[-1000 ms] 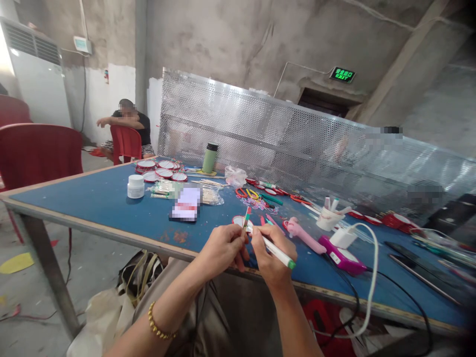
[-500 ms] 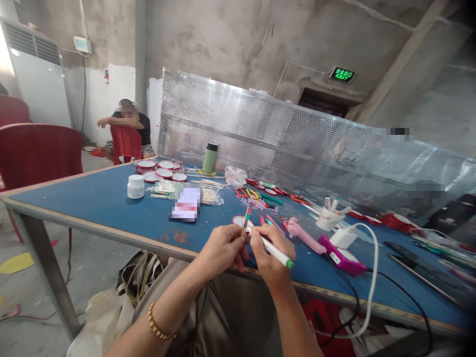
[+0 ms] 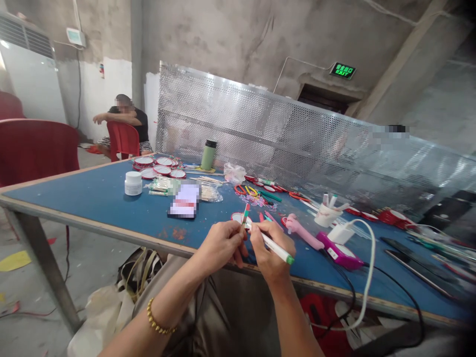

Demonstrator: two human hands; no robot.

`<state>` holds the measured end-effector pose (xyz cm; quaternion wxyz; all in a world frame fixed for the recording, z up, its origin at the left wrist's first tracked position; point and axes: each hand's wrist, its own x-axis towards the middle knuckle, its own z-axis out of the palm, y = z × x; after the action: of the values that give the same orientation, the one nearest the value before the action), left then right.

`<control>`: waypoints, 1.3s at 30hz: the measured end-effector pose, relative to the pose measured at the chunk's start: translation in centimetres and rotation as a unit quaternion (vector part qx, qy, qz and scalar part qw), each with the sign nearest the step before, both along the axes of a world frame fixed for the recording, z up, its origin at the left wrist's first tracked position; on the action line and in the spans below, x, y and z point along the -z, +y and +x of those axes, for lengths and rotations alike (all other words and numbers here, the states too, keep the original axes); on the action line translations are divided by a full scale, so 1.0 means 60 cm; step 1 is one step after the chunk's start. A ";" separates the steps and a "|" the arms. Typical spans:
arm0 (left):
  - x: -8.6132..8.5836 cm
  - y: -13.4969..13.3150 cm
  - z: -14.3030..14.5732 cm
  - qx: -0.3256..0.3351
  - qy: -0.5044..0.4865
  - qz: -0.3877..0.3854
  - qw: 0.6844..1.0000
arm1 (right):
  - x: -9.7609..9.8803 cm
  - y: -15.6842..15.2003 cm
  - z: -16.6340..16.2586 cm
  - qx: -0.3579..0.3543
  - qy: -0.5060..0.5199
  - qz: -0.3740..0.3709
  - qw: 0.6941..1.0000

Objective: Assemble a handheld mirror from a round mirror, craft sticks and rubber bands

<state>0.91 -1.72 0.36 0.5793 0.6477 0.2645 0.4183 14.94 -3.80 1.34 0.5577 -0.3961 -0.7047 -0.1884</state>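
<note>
The left hand (image 3: pixel 222 244) is pinching a slim stick (image 3: pixel 245 213) in a narrow grip; the stick is standing close to upright above the table's near edge, its upper end showing red and green bands; the right hand (image 3: pixel 270 258) is gripping a white marker (image 3: pixel 277 249) pen-fashion, its green end pointing back toward the wearer, its other end reaching just beside the stick; whether it is touching the stick cannot be told; a beaded gold-coloured bracelet (image 3: pixel 153 321) is circling the left wrist.

Just beyond the hands, a red-rimmed white disc (image 3: pixel 236 216) is lying on the blue table (image 3: pixel 85 198); to the right, a pink tool (image 3: pixel 303 233) is lying near a purple box (image 3: pixel 337 251) and a looping white cable (image 3: pixel 373 248); a white cup (image 3: pixel 326 217) is holding several pens; to the left, a phone (image 3: pixel 185 198) with a lit, blurred screen is lying near a white jar (image 3: pixel 133 184); farther back, more red-rimmed discs (image 3: pixel 162 170) are clustering near a green bottle (image 3: pixel 208 157); a perforated metal screen (image 3: pixel 241 124) is standing behind; at far left, a person (image 3: pixel 140 120) is sitting on a red chair (image 3: pixel 122 139).
</note>
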 end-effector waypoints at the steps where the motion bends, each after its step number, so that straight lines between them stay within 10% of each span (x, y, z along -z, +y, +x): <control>1: 0.000 0.000 0.000 0.000 0.001 -0.001 1.000 | 0.000 0.000 0.000 0.000 0.000 -0.003 1.000; 39: -0.007 -0.002 -0.001 -0.009 0.011 -0.012 1.000 | 0.000 0.000 -0.002 -0.002 0.004 -0.011 1.000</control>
<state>0.86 -1.82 0.81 0.5800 0.6429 0.2814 0.4136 14.81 -3.81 1.34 0.5567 -0.4011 -0.7054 -0.1779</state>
